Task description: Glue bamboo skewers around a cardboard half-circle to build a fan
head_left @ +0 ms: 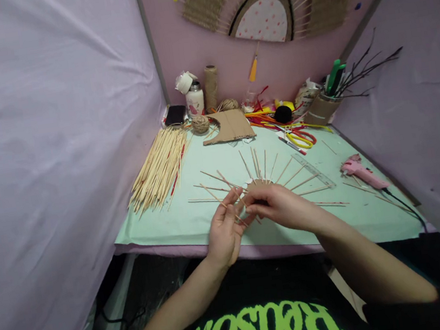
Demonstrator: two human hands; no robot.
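My left hand is closed on a thin wooden stick, just over the table's front part. Right beside it, my right hand pinches another wooden stick that crosses in front of the left fingers. Beneath and behind my hands lies a small brown cardboard piece, partly hidden by the right hand. Several sticks fan out around it like rays, such as one stick to the right. Whether each of these is fixed to the cardboard, I cannot tell.
A large bundle of sticks lies at left. Behind are cut cardboard, a twine ball, scissors and a pen. A clear ruler and a pink glue gun with a black cord are at right.
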